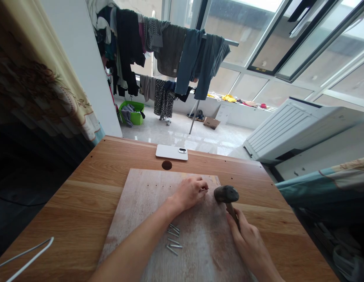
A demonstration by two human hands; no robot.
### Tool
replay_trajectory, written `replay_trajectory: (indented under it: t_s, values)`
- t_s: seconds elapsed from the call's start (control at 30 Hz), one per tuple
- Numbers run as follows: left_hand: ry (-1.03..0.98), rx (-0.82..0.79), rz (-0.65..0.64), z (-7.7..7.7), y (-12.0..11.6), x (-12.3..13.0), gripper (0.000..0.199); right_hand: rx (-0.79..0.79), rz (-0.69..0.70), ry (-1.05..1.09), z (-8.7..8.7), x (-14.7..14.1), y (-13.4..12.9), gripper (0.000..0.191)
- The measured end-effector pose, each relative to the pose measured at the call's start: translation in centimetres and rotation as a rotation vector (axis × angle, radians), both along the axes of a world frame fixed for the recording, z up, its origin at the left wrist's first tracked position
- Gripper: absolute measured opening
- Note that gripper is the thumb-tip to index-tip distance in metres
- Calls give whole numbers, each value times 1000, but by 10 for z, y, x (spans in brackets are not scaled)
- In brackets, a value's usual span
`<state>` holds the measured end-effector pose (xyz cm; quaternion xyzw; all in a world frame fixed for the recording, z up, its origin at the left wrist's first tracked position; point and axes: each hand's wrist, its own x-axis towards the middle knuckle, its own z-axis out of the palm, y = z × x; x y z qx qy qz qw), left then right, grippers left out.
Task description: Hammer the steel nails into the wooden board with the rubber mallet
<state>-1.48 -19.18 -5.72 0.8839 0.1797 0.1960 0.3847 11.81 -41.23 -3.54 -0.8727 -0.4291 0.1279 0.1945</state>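
Note:
My right hand (249, 237) is wrapped round the handle of a hammer (226, 193), its dark head just above the board's right part. My left hand (192, 192) is closed in a pinch near the far right of the wooden board (134, 203). A small piece of a nail (207, 189) shows at its fingertips; the rest is hidden by the fingers. Hammer head and left fingertips are a short way apart. Several loose silver nails (173, 235) lie on the board beside my left forearm. A row of small dark dots (159, 186) runs along the board's far side.
The board lies on a wooden table (82, 196). Beyond it are a round hole (167, 165) and a white phone (171, 152). White cables (31, 256) reach in at the left. Past the table hang clothes (170, 51) on a rack, with a green basket (136, 117) below.

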Motion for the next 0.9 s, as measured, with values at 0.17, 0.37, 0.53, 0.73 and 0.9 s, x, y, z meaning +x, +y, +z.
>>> replay_trajectory:
  t_s: [0.17, 0.37, 0.53, 0.73, 0.9]
  values:
    - [-9, -5, 11, 0, 0, 0, 13, -21, -56, 5, 5, -4, 3, 38]
    - [4, 11, 20, 0, -1, 0, 13, -70, -98, 34, 7, -8, 7, 48]
    - [11, 25, 9, 2, -1, 0, 14, -66, -100, 40, 7, -6, 7, 47]
    - [11, 27, 14, 1, -1, 1, 14, -14, -95, 39, 5, -3, 5, 40]
    - [2, 15, 18, -3, -1, 2, 13, 18, -97, 173, 15, -6, 9, 38]
